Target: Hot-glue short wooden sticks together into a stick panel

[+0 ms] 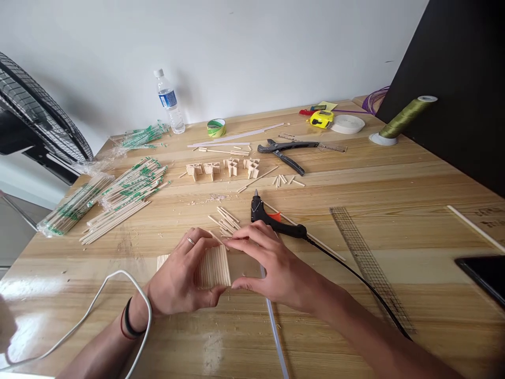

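Stick panel — pinched by the left hand; right hand curves at its right edge — grip unclear, cannot tell.

The wooden table is lined along its back by a water bottle, a tape roll and a yellow tape measure. Packaged sticks are spread at left; a black glue gun and a clear ruler are laid nearer the front.
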A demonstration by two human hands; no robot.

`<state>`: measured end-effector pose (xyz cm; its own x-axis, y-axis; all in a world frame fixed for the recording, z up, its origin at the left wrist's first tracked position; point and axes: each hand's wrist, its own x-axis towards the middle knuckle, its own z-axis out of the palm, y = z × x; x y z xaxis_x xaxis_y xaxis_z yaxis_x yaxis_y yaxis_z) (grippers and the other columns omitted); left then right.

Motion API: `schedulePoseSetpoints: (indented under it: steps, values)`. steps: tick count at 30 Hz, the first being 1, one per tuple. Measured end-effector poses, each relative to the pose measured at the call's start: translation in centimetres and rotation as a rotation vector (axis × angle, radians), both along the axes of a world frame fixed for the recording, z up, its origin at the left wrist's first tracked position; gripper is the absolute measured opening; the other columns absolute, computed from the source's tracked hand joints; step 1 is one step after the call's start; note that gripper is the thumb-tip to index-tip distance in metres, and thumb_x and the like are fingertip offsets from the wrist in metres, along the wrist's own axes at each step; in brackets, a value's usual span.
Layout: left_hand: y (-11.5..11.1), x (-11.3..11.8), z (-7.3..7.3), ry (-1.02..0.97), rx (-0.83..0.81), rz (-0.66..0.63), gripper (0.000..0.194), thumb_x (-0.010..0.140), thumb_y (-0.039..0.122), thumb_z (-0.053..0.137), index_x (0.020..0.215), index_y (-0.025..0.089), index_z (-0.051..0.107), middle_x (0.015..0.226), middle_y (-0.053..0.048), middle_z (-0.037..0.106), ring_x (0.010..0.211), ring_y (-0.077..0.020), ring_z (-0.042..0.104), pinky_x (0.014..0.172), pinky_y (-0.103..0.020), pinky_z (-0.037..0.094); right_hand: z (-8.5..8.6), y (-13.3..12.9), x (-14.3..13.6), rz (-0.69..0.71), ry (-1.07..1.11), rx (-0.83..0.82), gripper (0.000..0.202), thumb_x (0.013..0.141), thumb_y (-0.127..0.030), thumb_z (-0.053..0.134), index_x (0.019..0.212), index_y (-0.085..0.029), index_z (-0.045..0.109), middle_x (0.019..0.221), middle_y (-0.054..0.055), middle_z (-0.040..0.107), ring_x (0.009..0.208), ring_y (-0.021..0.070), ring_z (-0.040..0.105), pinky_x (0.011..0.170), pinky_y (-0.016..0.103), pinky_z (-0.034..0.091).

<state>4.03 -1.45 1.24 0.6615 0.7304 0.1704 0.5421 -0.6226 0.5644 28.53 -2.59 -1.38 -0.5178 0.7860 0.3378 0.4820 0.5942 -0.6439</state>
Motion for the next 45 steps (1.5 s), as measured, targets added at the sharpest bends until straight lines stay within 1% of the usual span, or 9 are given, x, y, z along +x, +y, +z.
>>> schedulePoseSetpoints:
  steps: [11, 19, 21, 24, 27, 30, 33, 38, 45]
  values:
    - [-0.1, 0.0, -0.5, -0.024, 0.027, -0.011, 0.064, 0.079, 0.027, 0.081, 0.134, 0.022, 0.049, 0.123, -0.012, 0.056, 0.111, -0.0292, 0.059, 0.092, -0.042, 0.057, -0.3, -0.1, -0.1, 0.026, 0.062, 0.001, 0.067, 0.078, -0.026, 0.091, 0.138, -0.018, 0.063, 0.123, 0.012, 0.065, 0.118, 0.0299, 0.057, 0.105, 0.051, 0.050]
    - [0.2, -0.4, 0.2, 0.044, -0.047, -0.023, 0.061, 0.082, 0.035, 0.084, 0.132, 0.024, 0.052, 0.126, -0.012, 0.060, 0.113, -0.0299, 0.060, 0.097, -0.046, 0.054, -0.1, 0.3, 0.3, 0.036, 0.005, 0.017, 0.066, 0.075, -0.034, 0.094, 0.132, -0.018, 0.067, 0.117, 0.011, 0.068, 0.115, 0.0295, 0.057, 0.105, 0.050, 0.049]
    - [0.4, -0.5, 0.2, 0.070, -0.067, -0.038, 0.062, 0.081, 0.035, 0.086, 0.132, 0.023, 0.052, 0.125, -0.012, 0.062, 0.112, -0.0304, 0.060, 0.098, -0.047, 0.053, 0.0, 0.4, 0.4, 0.041, -0.013, 0.028, 0.058, 0.075, -0.039, 0.094, 0.124, -0.016, 0.072, 0.112, 0.010, 0.070, 0.111, 0.0287, 0.058, 0.103, 0.049, 0.049]
    - [0.6, -0.7, -0.2, 0.107, -0.070, -0.064, 0.068, 0.078, 0.036, 0.089, 0.133, 0.022, 0.051, 0.125, -0.012, 0.062, 0.112, -0.0310, 0.059, 0.097, -0.048, 0.053, 0.1, 0.4, 0.4, 0.027, -0.002, 0.050, 0.036, 0.086, -0.039, 0.084, 0.113, -0.016, 0.075, 0.106, 0.009, 0.072, 0.105, 0.0261, 0.060, 0.099, 0.046, 0.049]
    - [0.9, -1.0, -0.8, 0.112, -0.066, -0.079, 0.078, 0.074, 0.046, 0.094, 0.135, 0.021, 0.051, 0.124, -0.012, 0.062, 0.110, -0.0312, 0.059, 0.096, -0.048, 0.052, 0.1, 0.5, 0.5, -0.020, 0.034, 0.086, 0.015, 0.098, -0.025, 0.071, 0.108, -0.015, 0.075, 0.100, 0.008, 0.073, 0.100, 0.0244, 0.061, 0.096, 0.044, 0.049]
    - [1.1, -1.2, -1.2, 0.087, -0.079, -0.085, 0.084, 0.068, 0.054, 0.095, 0.133, 0.021, 0.053, 0.122, -0.011, 0.063, 0.108, -0.0305, 0.059, 0.095, -0.045, 0.051, 0.2, 0.6, 0.4, -0.058, 0.073, 0.102, 0.011, 0.100, -0.015, 0.064, 0.102, -0.014, 0.075, 0.095, 0.008, 0.072, 0.094, 0.0231, 0.063, 0.092, 0.042, 0.050]
    - [1.1, -1.1, -1.0, 0.035, -0.106, -0.091, 0.072, 0.074, 0.051, 0.092, 0.130, 0.021, 0.057, 0.121, -0.010, 0.062, 0.109, -0.0289, 0.059, 0.095, -0.043, 0.050, 0.3, 0.7, 0.3, -0.074, 0.104, 0.107, 0.011, 0.100, -0.013, 0.062, 0.100, -0.014, 0.073, 0.094, 0.008, 0.070, 0.090, 0.0221, 0.062, 0.084, 0.038, 0.051]
    - [0.7, -0.8, -0.4, 0.051, -0.120, -0.102, 0.051, 0.086, 0.031, 0.084, 0.129, 0.022, 0.058, 0.125, -0.009, 0.061, 0.114, -0.0283, 0.055, 0.099, -0.043, 0.045, 0.3, 0.6, 0.2, -0.064, 0.126, 0.140, 0.012, 0.101, -0.012, 0.061, 0.099, -0.014, 0.073, 0.091, 0.007, 0.071, 0.088, 0.0215, 0.063, 0.082, 0.038, 0.052]
    - [0.5, -0.6, -0.3, 0.027, -0.317, -0.064, 0.030, 0.091, 0.023, 0.074, 0.116, 0.020, 0.058, 0.109, -0.004, 0.062, 0.096, -0.0206, 0.058, 0.084, -0.033, 0.047, 0.3, 0.5, 0.3, -0.057, 0.136, 0.100, 0.015, 0.102, -0.012, 0.059, 0.097, -0.013, 0.073, 0.090, 0.008, 0.071, 0.086, 0.0207, 0.065, 0.080, 0.037, 0.053]
